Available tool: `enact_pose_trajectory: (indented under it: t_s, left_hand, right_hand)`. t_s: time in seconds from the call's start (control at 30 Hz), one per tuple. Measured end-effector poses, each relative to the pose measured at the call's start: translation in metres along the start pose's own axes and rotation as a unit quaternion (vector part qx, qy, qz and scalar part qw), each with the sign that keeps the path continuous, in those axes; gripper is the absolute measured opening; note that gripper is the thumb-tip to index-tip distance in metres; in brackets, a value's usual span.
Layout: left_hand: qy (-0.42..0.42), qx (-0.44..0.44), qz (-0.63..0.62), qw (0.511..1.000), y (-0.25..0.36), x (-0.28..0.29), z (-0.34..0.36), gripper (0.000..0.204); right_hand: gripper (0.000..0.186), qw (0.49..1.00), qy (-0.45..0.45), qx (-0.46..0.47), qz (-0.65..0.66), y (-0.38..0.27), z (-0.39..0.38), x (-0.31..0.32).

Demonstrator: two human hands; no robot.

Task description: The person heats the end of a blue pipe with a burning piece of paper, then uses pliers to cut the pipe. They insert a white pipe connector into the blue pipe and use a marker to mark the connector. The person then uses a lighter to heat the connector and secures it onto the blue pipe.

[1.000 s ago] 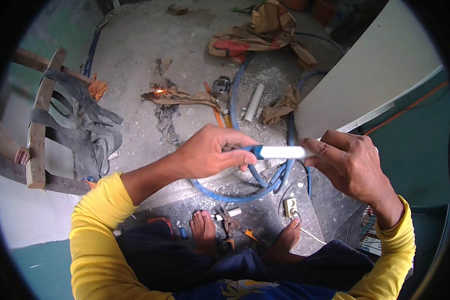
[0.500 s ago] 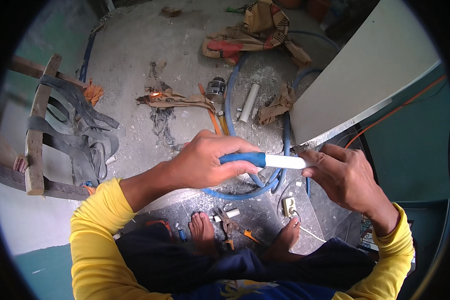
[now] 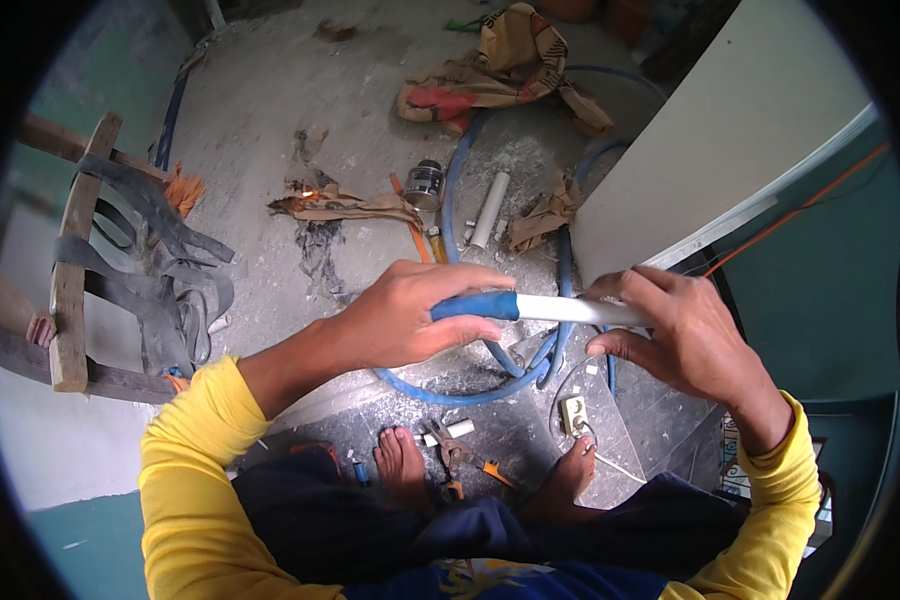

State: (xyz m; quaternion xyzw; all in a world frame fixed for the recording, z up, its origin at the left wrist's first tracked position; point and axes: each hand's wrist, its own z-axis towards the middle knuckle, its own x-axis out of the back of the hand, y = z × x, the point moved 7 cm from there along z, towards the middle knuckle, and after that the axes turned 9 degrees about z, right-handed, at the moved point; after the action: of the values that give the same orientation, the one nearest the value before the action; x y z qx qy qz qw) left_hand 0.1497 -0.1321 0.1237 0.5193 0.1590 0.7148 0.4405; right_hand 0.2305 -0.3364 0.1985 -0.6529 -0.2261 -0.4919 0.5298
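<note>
I hold a white pipe (image 3: 560, 309) level across the middle of the view, with a blue sleeve or hose piece (image 3: 475, 307) over its left end. My left hand (image 3: 400, 312) is wrapped round the blue piece, thumb below it and fingers above. My right hand (image 3: 678, 335) grips the white pipe toward its right end, with the thumb dropped a little below it. Beneath them lie coils of blue hose (image 3: 455, 393). Pliers with orange-black handles (image 3: 458, 462) and a short white pipe offcut (image 3: 452, 432) are between my bare feet, beside a power strip (image 3: 574, 414).
Brown paper (image 3: 350, 207) burns with a small flame on the dusty floor, near a metal can (image 3: 425, 185), a white pipe (image 3: 490, 208) and crumpled paper sacks (image 3: 490, 75). A wooden frame with dark straps (image 3: 70, 280) stands left; a pale panel (image 3: 720, 130) fills the upper right.
More of the blue piece shows in my left hand than a second ago. My right hand's fingers have shifted on the white pipe, its thumb moving down. The view has drifted slightly.
</note>
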Motion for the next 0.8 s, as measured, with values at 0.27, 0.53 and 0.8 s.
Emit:
enact_pose_trajectory:
  t_s: [0.27, 0.53, 0.8]
  left_hand:
    - [0.043, -0.063, 0.098, 0.992, 0.006, -0.001, -0.008, 0.03]
    - [-0.091, 0.134, -0.18, 0.97, -0.003, -0.006, -0.001, 0.025]
    - [-0.076, -0.006, -0.042, 0.996, 0.011, -0.01, 0.001, 0.027]
  right_hand:
    - [0.028, 0.974, 0.079, 0.089, -0.195, -0.015, -0.002, 0.003]
    - [0.028, 0.974, 0.076, 0.106, -0.185, -0.023, 0.002, 0.01]
    - [0.028, 0.986, 0.008, 0.069, -0.153, -0.023, -0.002, 0.001]
